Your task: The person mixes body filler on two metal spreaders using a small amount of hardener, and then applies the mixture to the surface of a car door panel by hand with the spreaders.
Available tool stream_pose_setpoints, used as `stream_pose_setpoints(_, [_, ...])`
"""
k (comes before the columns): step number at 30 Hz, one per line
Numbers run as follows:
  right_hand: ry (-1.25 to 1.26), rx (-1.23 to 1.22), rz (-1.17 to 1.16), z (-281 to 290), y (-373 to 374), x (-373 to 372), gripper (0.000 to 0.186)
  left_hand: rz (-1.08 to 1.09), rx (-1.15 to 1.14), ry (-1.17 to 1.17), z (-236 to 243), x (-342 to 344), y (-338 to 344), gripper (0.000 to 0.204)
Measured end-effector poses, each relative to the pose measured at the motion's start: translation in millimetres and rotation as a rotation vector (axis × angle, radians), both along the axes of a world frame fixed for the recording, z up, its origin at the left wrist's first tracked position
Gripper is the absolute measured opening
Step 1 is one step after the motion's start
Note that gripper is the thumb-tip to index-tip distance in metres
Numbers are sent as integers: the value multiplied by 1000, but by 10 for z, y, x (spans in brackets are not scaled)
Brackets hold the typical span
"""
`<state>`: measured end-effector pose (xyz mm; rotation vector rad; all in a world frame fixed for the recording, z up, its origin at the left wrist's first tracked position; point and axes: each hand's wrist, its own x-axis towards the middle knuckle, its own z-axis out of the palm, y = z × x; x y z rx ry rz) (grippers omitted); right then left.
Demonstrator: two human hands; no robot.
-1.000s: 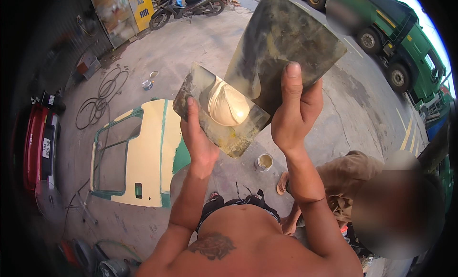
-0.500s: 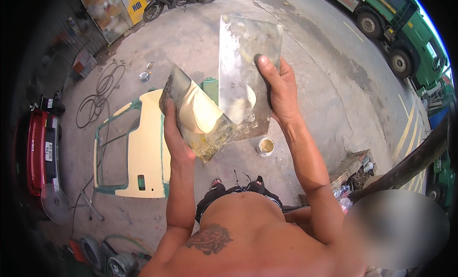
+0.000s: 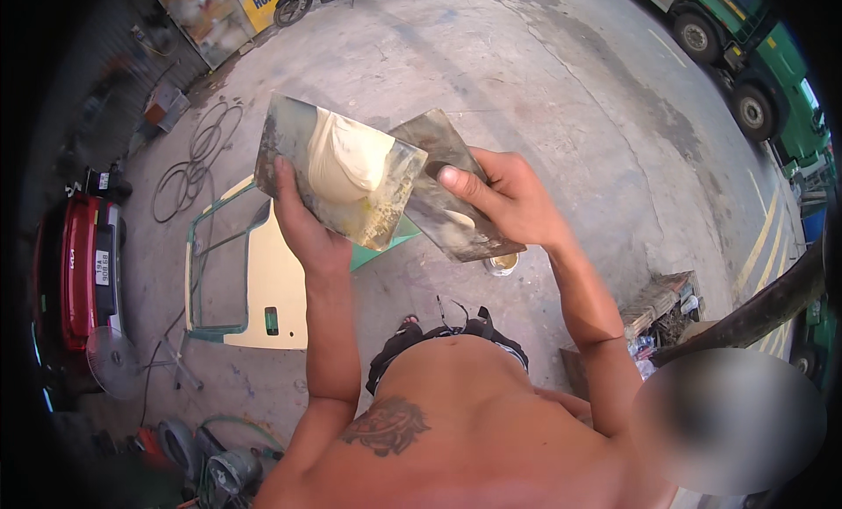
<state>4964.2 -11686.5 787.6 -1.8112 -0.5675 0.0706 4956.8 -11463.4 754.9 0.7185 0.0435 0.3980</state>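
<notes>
My left hand (image 3: 309, 226) is closed on a flat, stained plate (image 3: 285, 136), its thumb over the near left edge. A thick mound of cream putty (image 3: 346, 162) lies on that plate. In my right hand (image 3: 507, 196) is a second grey, smeared plate (image 3: 431, 133), pinched with the thumb on top. A small dab of putty sits on its lower part. The two plates overlap in view, the left one in front; I cannot tell whether they touch. Below the right plate, an open can (image 3: 503, 264) stands on the ground, partly hidden.
A cream vehicle door panel (image 3: 279, 290) with green edges is at the left, a green piece (image 3: 373, 252) beside it. Beyond lies a coiled hose (image 3: 187, 182). A red car (image 3: 77, 268) and a fan (image 3: 114, 362) stand far left. A wooden crate (image 3: 660, 300) is at right; green trucks (image 3: 776, 92) line the road.
The right plate has come down and tilted toward the left plate. The left plate has shifted left and up and turned flatter. Both hands keep their hold.
</notes>
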Motion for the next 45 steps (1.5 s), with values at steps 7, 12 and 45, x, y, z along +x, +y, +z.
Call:
stream_pose_setpoints(7, [-446, 743, -525, 270, 78, 317, 34, 28, 93, 55, -132, 93, -668, 44])
stream_pose_setpoints(12, [-400, 178, -161, -125, 12, 286, 39, 104, 145, 105, -147, 293, -657, 43])
stream_pose_setpoints(45, [1315, 518, 52, -3543, 2900, 3029, 39, 375, -339, 576, -3289, 1681, 1819, 57])
